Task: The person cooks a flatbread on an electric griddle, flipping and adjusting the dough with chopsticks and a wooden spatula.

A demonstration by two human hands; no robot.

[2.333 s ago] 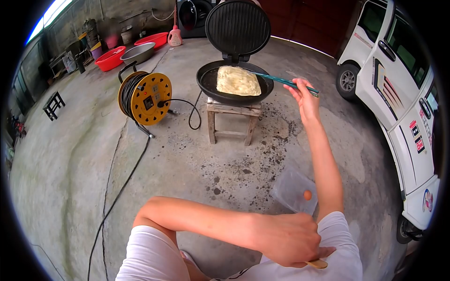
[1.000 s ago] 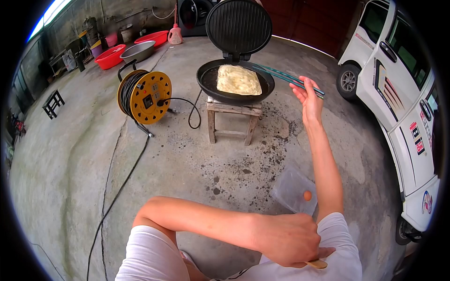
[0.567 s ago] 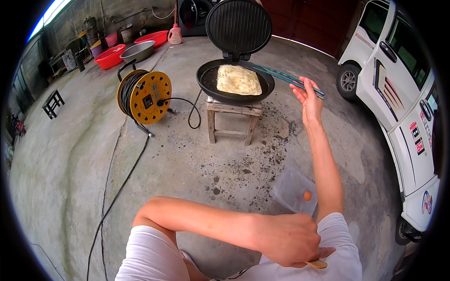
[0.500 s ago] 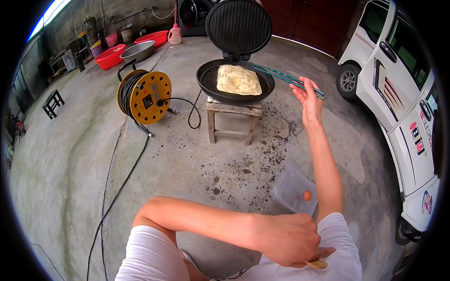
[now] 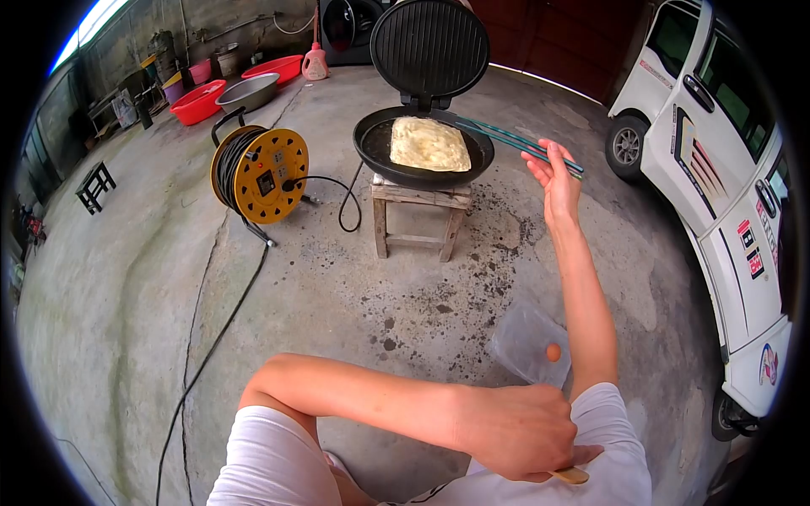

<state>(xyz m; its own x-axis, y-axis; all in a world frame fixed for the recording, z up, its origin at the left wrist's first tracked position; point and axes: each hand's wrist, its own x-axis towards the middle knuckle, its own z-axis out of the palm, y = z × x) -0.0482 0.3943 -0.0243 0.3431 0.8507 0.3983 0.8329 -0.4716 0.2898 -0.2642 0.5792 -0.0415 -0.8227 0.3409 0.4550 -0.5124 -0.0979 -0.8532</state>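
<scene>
Chopsticks [image 5: 516, 141] held by part-closed R hand [image 5: 557, 179]; wooden-looking item [image 5: 573, 476] gripped in L hand [image 5: 525, 432], fist closed; flatbread [image 5: 429, 145] in open pan [image 5: 372, 152], tips nr its far edge; light, low-angled contact advised, so tearing's avoided

Teal is shown by the chopsticks [image 5: 506, 142] right of upper centre; the flatbread [image 5: 429, 144] is mottled cream and yellow; the black lid [image 5: 430, 51] above is striped with ridges.
</scene>
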